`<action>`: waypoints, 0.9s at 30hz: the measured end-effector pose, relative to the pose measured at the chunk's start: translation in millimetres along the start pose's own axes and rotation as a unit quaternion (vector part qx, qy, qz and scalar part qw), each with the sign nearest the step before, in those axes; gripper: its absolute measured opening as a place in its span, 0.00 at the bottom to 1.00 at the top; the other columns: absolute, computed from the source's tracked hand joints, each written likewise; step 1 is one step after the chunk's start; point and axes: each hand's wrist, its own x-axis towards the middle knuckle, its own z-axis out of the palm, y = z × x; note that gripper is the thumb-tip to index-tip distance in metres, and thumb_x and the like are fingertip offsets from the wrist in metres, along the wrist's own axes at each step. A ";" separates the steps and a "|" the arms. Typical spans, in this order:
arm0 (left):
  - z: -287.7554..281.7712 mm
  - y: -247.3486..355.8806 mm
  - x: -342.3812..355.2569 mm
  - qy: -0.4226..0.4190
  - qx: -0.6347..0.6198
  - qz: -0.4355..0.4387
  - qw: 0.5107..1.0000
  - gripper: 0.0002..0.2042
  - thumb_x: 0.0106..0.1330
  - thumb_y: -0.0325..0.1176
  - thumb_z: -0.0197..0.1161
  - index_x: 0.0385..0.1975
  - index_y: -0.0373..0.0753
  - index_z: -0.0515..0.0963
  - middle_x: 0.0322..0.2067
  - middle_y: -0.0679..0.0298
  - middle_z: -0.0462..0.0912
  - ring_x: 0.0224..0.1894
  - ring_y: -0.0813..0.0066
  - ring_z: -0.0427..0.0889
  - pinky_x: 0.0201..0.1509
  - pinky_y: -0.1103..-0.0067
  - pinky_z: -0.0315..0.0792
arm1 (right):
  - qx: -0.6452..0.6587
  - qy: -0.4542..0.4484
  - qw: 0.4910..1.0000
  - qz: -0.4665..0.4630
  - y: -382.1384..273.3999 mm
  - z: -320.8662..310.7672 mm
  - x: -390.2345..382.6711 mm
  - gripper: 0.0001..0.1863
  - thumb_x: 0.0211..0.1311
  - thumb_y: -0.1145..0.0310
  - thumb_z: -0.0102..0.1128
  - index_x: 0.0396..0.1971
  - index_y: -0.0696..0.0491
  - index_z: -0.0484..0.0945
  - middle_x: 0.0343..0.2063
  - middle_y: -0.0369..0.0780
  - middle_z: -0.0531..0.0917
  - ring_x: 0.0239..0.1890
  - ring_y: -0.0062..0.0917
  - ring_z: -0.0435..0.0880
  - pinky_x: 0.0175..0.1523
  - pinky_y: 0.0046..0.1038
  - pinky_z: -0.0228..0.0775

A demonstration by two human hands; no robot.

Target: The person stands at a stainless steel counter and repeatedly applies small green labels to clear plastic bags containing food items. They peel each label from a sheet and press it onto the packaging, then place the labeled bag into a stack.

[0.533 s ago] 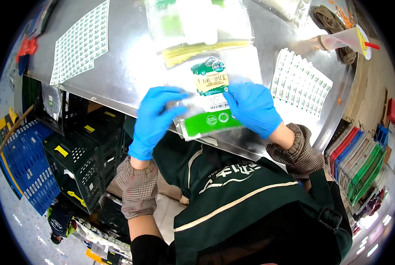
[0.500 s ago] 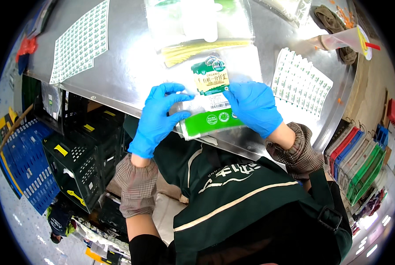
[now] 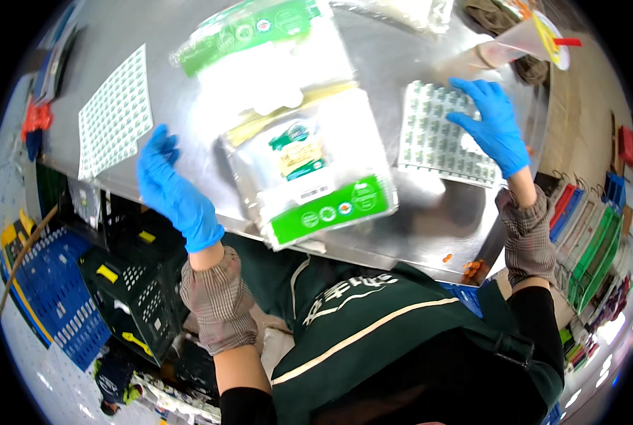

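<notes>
A stack of clear plastic packaging bags [image 3: 359, 159] with a green band lies on the metal table in front of me; a green and cream label is on the top bag. My left hand [image 3: 178, 198], in a blue glove, is off to the left of the bags, holding nothing, its fingers stretched out. Over a sheet of small green-and-white stickers [image 3: 430, 134] on the right is my right hand [image 3: 497, 127], also gloved. Its thumb and fingers are apart above the sheet; whether they touch it I cannot tell.
Farther back lie more green-banded bags [image 3: 260, 32]. Another sticker sheet [image 3: 118, 113] is at the left. A cup with a red straw [image 3: 522, 42] and a brown cloth [image 3: 490, 15] sit at the back right. Dark green crates [image 3: 128, 283] stand below the table's left edge.
Both hands have come off the labelled bag. My left hand moved left, my right hand moved right to the sticker sheet. The view has shifted, and the bags appear tilted.
</notes>
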 end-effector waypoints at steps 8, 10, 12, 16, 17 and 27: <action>172.2 78.8 -87.9 -0.384 -0.259 -0.134 0.876 0.17 0.59 0.27 0.67 0.48 0.32 0.77 0.46 0.60 0.80 0.46 0.76 0.77 0.50 0.80 0.71 | 0.426 -0.214 0.866 0.152 18.9 -30.1 8.0 0.07 0.58 0.71 0.63 0.35 0.53 0.77 0.29 0.38 0.78 0.35 0.26 0.77 0.43 0.29 0.69; 178.8 78.6 -92.2 -0.434 -0.281 -0.270 0.812 0.13 0.60 0.27 0.66 0.43 0.31 0.80 0.39 0.62 0.83 0.39 0.81 0.79 0.44 0.83 0.72 | 0.336 -0.209 0.918 0.032 27.3 -43.4 7.2 0.07 0.58 0.69 0.64 0.36 0.52 0.77 0.29 0.39 0.78 0.35 0.29 0.78 0.43 0.30 0.69; 188.5 82.3 -97.6 -0.428 -0.278 -0.251 0.822 0.09 0.60 0.27 0.66 0.38 0.31 0.81 0.32 0.66 0.84 0.34 0.85 0.78 0.39 0.85 0.72 | 0.172 -0.171 0.967 -0.083 32.9 -48.8 5.6 0.06 0.57 0.67 0.63 0.31 0.51 0.76 0.28 0.38 0.75 0.34 0.31 0.75 0.40 0.30 0.67; 191.2 80.0 -96.9 -0.431 -0.226 -0.243 0.839 0.07 0.60 0.28 0.66 0.35 0.31 0.82 0.29 0.66 0.84 0.31 0.87 0.76 0.36 0.86 0.71 | -0.062 -0.120 0.955 -0.264 24.4 -54.3 9.5 0.06 0.55 0.69 0.61 0.26 0.51 0.73 0.26 0.39 0.69 0.33 0.31 0.71 0.38 0.30 0.65; 190.5 82.6 -95.1 -0.422 -0.205 -0.248 0.847 0.07 0.60 0.29 0.67 0.34 0.31 0.81 0.28 0.66 0.83 0.30 0.86 0.76 0.35 0.86 0.70 | -0.082 -0.115 0.949 -0.283 20.7 -58.9 11.1 0.05 0.55 0.69 0.61 0.27 0.51 0.73 0.27 0.39 0.70 0.33 0.31 0.72 0.38 0.31 0.66; 181.2 89.3 -92.5 -0.409 -0.244 -0.291 0.830 0.11 0.65 0.33 0.63 0.40 0.31 0.81 0.33 0.63 0.84 0.35 0.81 0.79 0.42 0.84 0.72 | 0.335 -0.017 0.938 -0.089 -12.5 -14.2 32.4 0.18 0.58 0.75 0.56 0.50 0.50 0.75 0.33 0.40 0.77 0.37 0.34 0.78 0.43 0.33 0.73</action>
